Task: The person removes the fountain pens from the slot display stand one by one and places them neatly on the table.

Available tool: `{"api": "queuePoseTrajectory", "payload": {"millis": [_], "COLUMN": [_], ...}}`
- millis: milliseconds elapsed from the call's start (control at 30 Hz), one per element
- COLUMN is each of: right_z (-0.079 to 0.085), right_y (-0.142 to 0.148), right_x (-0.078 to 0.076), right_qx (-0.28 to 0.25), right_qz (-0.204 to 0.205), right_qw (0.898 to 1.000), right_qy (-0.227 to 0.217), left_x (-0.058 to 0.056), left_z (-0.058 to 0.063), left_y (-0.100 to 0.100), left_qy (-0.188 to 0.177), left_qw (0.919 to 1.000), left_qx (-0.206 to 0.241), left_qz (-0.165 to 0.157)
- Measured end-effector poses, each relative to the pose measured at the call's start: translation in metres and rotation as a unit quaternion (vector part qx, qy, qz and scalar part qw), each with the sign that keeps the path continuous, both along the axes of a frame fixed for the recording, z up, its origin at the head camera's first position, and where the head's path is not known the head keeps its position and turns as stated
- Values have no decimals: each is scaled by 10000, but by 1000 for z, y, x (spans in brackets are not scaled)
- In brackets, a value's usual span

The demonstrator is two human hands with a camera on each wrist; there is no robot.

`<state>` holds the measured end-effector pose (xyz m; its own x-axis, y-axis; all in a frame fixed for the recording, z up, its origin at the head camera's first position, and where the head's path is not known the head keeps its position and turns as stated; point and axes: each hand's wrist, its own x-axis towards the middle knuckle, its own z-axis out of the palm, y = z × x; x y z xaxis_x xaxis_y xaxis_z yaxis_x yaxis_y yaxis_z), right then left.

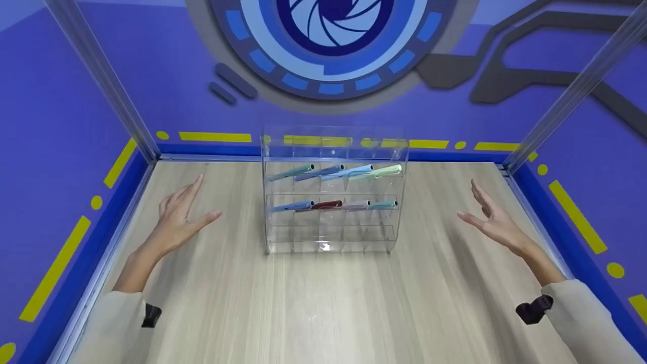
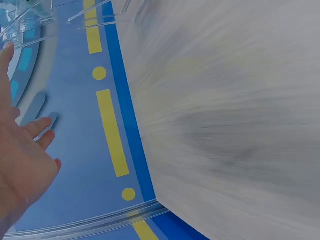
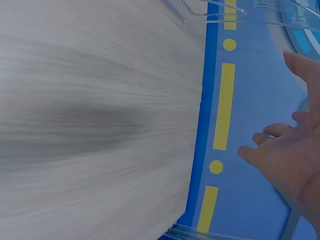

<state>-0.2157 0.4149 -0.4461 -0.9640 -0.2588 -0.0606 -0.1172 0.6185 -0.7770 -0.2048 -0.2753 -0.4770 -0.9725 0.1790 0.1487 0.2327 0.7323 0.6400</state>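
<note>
A clear acrylic pen rack (image 1: 331, 232) stands mid-table, divided into small compartments over several tiers. Its upper filled row holds a teal pen (image 1: 298, 171), a dark blue pen (image 1: 323, 172), a light blue pen (image 1: 354, 171) and a pale green pen (image 1: 386, 171). Below them lie a blue pen (image 1: 295, 206), a dark red pen (image 1: 326, 205), a pinkish-grey pen (image 1: 358, 204) and a turquoise pen (image 1: 385, 205). Left of the rack my left hand (image 1: 179, 217) hovers with fingers extended and thumb apart, holding nothing. My right hand (image 1: 495, 225) mirrors it on the right side, also holding nothing.
The wood-grain table (image 1: 323, 303) is bounded by blue printed walls (image 1: 212, 116) at the back and both sides. Metal posts (image 1: 108, 86) rise at the rear corners. A black wrist camera (image 1: 535, 309) sits at the right cuff, another (image 1: 151, 315) at the left.
</note>
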Motion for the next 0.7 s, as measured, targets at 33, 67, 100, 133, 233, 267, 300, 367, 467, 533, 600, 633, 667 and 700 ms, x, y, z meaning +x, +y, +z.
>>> {"api": "queuePoseTrajectory", "payload": {"millis": [33, 67, 100, 133, 233, 267, 300, 367, 467, 533, 600, 633, 667, 700], "right_z": [0, -1, -2, -3, -6, -8, -9, -11, -14, -15, -15, -15, -15, -15], "right_y": [0, 0, 0, -1, -3, -5, -6, -8, -13, -16, -19, -20, -21, -23], "right_x": [1, 1, 2, 3, 5, 6, 6, 7, 8, 9, 9, 9, 8, 8], "right_qx": [-33, -44, -41, -36, -83, -119, -174, -307, -443, -532, -607, -650, -692, -727], "right_qz": [1, -7, -19, -28, -32, -26, -24, 3, -2, 0, 2, 11, 25, 33], "right_qw": [10000, 10000, 10000, 9999, 9999, 9997, 9996, 9989, 9976, 9967, 9961, 9957, 9954, 9951], "right_qy": [56, 77, 82, 96, 144, 188, 234, 362, 533, 615, 644, 657, 662, 666], "left_x": [1, 1, 2, 3, 5, 5, 6, 7, 8, 9, 9, 9, 9, 8], "left_z": [-3, -5, -7, -9, -13, -14, -14, -15, -15, -15, -15, -16, -16, -17], "left_y": [1, 2, 2, 3, 5, 5, 6, 7, 9, 10, 10, 11, 11, 12], "left_qy": [-36, -70, -103, -120, -121, -123, -124, -129, -160, -158, -136, -132, -120, -104], "left_qw": [10000, 10000, 9999, 9999, 9999, 9999, 9998, 9998, 9996, 9995, 9996, 9996, 9996, 9997], "left_qx": [0, 10, 24, 31, 85, 108, 119, 150, 212, 253, 260, 247, 235, 224], "left_qz": [-2, -5, 0, 8, 36, 43, 49, 51, 48, 53, 59, 62, 58, 57]}}
